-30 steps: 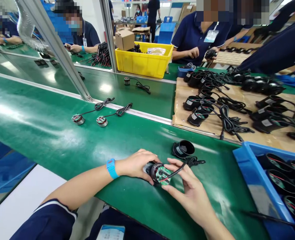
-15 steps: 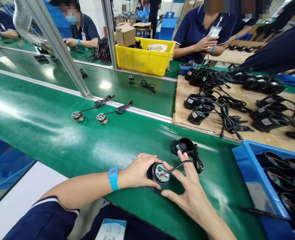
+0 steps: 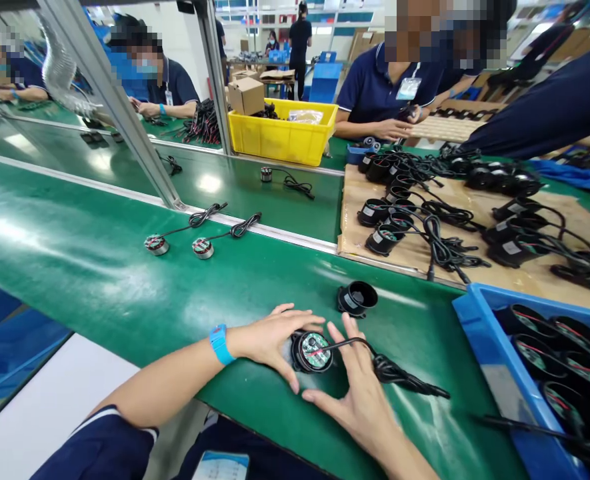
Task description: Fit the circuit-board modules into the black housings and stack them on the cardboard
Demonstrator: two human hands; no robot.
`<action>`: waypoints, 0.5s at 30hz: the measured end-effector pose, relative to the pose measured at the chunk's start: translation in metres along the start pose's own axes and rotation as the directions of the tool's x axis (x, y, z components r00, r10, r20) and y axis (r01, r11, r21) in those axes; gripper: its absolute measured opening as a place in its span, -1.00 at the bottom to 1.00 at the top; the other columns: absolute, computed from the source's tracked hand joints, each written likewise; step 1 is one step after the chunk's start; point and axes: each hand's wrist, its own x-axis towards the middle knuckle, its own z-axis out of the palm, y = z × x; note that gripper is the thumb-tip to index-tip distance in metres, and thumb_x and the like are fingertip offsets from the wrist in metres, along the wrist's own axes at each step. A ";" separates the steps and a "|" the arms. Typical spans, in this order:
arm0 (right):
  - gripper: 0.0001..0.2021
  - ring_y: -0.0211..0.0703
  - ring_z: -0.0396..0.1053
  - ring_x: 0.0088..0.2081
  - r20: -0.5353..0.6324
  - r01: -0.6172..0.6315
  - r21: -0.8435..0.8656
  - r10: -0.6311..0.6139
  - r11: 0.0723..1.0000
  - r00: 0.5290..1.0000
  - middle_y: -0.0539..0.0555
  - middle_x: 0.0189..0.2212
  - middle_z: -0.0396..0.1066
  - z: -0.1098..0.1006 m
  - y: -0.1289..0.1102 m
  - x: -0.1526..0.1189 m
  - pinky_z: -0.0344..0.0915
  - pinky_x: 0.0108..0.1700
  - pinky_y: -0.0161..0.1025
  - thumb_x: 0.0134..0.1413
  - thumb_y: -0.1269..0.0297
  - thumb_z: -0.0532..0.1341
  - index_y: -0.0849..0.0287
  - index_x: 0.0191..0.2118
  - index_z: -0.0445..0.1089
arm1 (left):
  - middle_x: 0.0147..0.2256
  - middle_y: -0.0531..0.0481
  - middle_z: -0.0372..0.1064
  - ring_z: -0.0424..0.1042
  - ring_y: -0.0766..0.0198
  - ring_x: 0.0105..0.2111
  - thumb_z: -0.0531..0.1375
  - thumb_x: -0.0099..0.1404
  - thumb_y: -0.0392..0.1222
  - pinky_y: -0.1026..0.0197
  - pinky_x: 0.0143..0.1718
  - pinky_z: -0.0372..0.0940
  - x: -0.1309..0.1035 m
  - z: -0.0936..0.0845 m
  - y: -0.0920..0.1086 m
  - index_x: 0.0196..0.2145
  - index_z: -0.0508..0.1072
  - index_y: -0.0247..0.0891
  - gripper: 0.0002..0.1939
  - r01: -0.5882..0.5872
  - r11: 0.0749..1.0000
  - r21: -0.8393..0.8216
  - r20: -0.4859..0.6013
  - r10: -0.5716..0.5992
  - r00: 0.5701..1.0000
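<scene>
Grip open, the left hand and right hand flank a round black plastic housing with green circuit board, seemingly steadying it.

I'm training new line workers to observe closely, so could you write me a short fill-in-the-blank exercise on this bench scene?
1. The wristband behind the left hand is ____.
2. Between that hand and the right hand is a round circuit board, mostly ____ in colour.
3. A cardboard box sits in a bin coloured ____.
4. On the near bench, left of both hands, lie ____ loose round units with coiled cables.

Missing words: blue; green; yellow; two.
</scene>
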 end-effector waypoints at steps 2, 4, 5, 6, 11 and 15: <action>0.08 0.24 0.05 0.41 0.092 -0.096 0.149 0.083 0.984 0.992 0.30 0.42 0.01 0.006 -0.001 0.007 0.17 0.33 0.28 0.06 0.00 0.41 0.00 0.49 -0.30 | 0.34 -0.33 0.16 0.09 -0.26 0.37 0.56 -0.24 0.24 -0.33 0.37 -0.10 -0.002 -0.008 -0.004 0.44 -0.07 -0.09 0.43 -0.007 0.994 -0.108 -0.047 0.002 0.999; -0.13 0.12 0.29 0.29 0.159 -0.157 0.241 0.120 0.958 0.980 0.20 0.29 0.29 0.010 -0.003 0.012 0.32 0.27 0.12 0.09 0.07 0.39 -0.01 0.42 -0.04 | 0.32 -0.36 0.15 0.19 -0.24 0.31 0.55 -0.25 0.27 -0.26 0.32 0.05 -0.004 -0.014 -0.009 0.45 -0.12 -0.09 0.46 0.001 0.971 -0.238 -0.151 -0.038 0.988; -0.27 0.10 0.39 0.21 0.138 -0.162 0.261 0.129 0.952 0.982 0.17 0.21 0.39 0.011 -0.004 0.013 0.38 0.22 0.08 0.10 0.09 0.38 0.00 0.34 0.13 | 0.30 -0.37 0.17 0.26 -0.22 0.27 0.53 -0.23 0.30 -0.24 0.29 0.11 -0.005 -0.016 -0.011 0.45 -0.11 -0.08 0.44 -0.004 0.955 -0.297 -0.207 -0.060 0.977; -0.38 0.10 0.45 0.15 0.062 -0.145 0.274 0.132 0.951 0.989 0.16 0.14 0.46 0.009 -0.005 0.012 0.42 0.17 0.07 0.09 0.08 0.38 0.02 0.23 0.24 | 0.28 -0.37 0.20 0.32 -0.20 0.21 0.51 -0.21 0.34 -0.22 0.25 0.16 -0.005 -0.018 -0.014 0.44 -0.08 -0.08 0.40 -0.012 0.940 -0.341 -0.262 -0.083 0.962; -0.46 0.20 0.47 0.10 -0.475 -0.027 0.225 0.134 0.974 0.870 0.20 0.03 0.52 -0.011 -0.002 -0.003 0.42 0.15 0.15 -0.01 0.04 0.44 0.06 0.06 0.32 | 0.13 -0.26 0.33 0.47 0.01 0.00 0.42 0.02 0.36 -0.05 0.08 0.33 -0.003 -0.027 -0.025 0.37 0.07 -0.08 0.11 0.009 0.946 -0.323 -0.492 -0.176 0.853; -0.49 0.12 0.55 -0.02 -0.321 0.014 -0.050 -0.029 0.999 0.947 0.11 0.00 0.55 -0.016 0.013 -0.004 0.52 -0.02 -0.01 0.14 -0.01 0.33 0.04 0.16 0.35 | 0.09 -0.22 0.37 0.50 0.12 -0.08 0.31 0.27 0.25 0.03 -0.01 0.40 0.017 -0.051 -0.030 0.31 0.13 -0.12 -0.19 0.142 0.978 -0.155 -0.571 -0.206 0.795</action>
